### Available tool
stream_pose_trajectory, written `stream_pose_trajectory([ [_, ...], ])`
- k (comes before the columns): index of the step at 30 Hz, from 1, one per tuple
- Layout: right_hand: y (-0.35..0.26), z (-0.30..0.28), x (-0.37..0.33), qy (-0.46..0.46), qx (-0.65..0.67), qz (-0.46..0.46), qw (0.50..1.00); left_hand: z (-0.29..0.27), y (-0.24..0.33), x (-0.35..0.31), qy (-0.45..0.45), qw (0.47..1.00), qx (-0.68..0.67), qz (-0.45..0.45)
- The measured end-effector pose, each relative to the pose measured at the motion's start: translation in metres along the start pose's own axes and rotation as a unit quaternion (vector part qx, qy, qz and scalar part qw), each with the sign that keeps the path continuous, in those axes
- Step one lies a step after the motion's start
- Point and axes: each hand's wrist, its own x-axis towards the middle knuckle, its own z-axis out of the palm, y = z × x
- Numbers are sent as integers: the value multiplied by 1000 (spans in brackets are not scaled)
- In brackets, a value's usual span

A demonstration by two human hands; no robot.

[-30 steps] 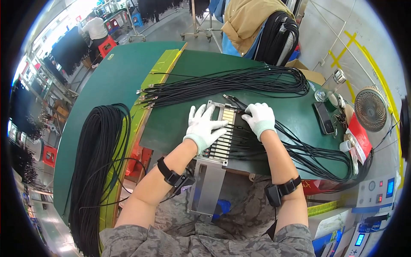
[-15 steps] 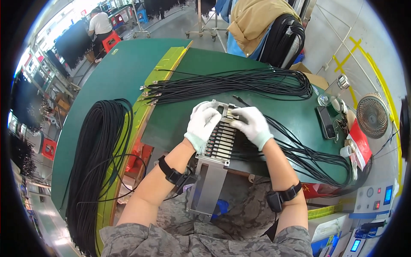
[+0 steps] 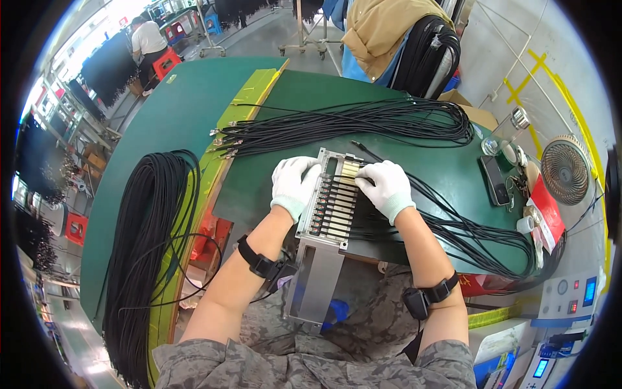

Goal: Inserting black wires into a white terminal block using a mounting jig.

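A metal fixture point(image 3: 315, 214) with a row of slots stands in front of me, on the near edge of the green table. Several black cable connectors point(image 3: 337, 214) lie side by side in its slots. At its upper left edge is my left hand point(image 3: 295, 186), white-gloved, its fingers curled together; whatever they grip is hidden. My right hand point(image 3: 389, 188), gloved too, pinches a thin black cable at the fixture's right side, level with the upper slots. Pale slot blocks point(image 3: 350, 168) show beyond the fingers.
A long black cable bundle point(image 3: 350, 123) lies across the table behind the fixture; another point(image 3: 146, 233) hangs at left. More cables point(image 3: 466, 233) loop at right, near a phone point(image 3: 494, 181), a glass bottle point(image 3: 508, 129) and a fan point(image 3: 565, 170). A person point(image 3: 149, 40) sits far left.
My left hand has drawn back leftward from over the slots to the fixture's edge, uncovering its upper part. My right hand has shifted slightly right and down.
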Motion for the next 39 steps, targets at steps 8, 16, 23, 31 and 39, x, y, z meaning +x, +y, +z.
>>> stream_pose_trajectory([
  [8,3,7,2,5,4,5,1000,-7,0,0,-31,999,19,-27],
  [16,12,18,3,13,19,-18,1000,1,23,-8,-107,978,128,124],
  [23,53,8,7,112,40,48,992,2,29,-1,-192,959,183,102],
  [31,35,25,17,105,-60,-15,993,0,17,-5,-170,968,149,106],
  [39,43,26,17,144,-54,-27,988,8,17,-8,-152,975,117,113],
])
